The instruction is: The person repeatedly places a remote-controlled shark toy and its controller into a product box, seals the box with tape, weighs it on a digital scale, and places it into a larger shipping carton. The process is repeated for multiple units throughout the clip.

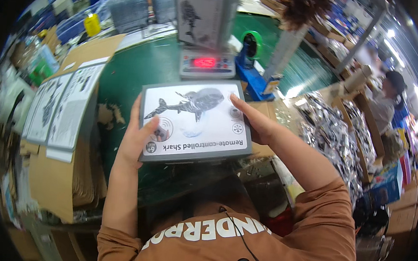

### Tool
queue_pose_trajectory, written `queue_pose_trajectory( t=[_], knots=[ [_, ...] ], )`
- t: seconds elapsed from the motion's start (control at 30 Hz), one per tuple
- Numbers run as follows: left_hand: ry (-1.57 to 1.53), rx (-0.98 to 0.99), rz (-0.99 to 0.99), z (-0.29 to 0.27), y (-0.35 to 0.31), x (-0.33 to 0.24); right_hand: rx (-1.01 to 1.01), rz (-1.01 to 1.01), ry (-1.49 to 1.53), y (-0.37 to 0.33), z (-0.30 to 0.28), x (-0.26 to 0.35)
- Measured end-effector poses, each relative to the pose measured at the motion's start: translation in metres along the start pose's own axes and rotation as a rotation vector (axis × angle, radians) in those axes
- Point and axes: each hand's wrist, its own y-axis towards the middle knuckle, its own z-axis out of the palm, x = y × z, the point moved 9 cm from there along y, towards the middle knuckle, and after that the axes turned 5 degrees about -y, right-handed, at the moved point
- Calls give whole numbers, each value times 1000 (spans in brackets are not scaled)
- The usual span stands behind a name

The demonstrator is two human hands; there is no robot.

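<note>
A flat toy box [204, 130], white with a grey border and a picture of a shark on it, is held between my two hands above the green table. My left hand [138, 137] grips its left edge, thumb on the top face. On the right edge, my right hand [255, 121] is closed, with the thumb over the upper corner. The printing faces upside down to me. Just beyond the box stands a digital scale [207, 73] with a lit red display, and a similar box [207, 19] rests upright on it.
Stacked cardboard [70, 174] and printed sheets [60, 105] lie at the left. A blue tape dispenser [251, 75] with green tape stands right of the scale. Many silvery packets [322, 133] are heaped at the right. A person in a dark cap [394, 85] is at the far right.
</note>
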Motion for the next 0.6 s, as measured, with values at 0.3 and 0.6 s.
queue_pose_trajectory(
  t=[0.3, 0.6],
  knots=[
    [1031, 110, 149, 4, -80, -25, 264, -705, -1307, -84, 122, 155],
    [139, -431, 770, -25, -72, -100, -431, -1675, -1737, -138, 165, 118]
  ],
)
